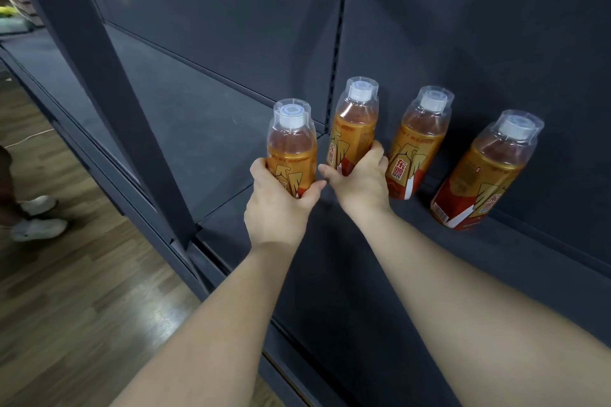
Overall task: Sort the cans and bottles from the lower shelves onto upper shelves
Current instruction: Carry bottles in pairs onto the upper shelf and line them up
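Note:
Several identical orange drink bottles with white caps under clear covers are on a dark grey shelf (380, 261). My left hand (277, 205) grips the lower body of the leftmost bottle (291, 149), held upright near the shelf's left end. My right hand (362, 178) is wrapped around the base of the second bottle (355, 129), close to the back panel. Two more bottles (418, 149) (486, 172) stand to the right, untouched.
A dark upright post (109, 82) of the rack crosses the left side. Another grey shelf (185, 116) extends to the left behind it. On the wooden floor (76, 291) at the left, a person's feet in white shoes (38, 218) stand.

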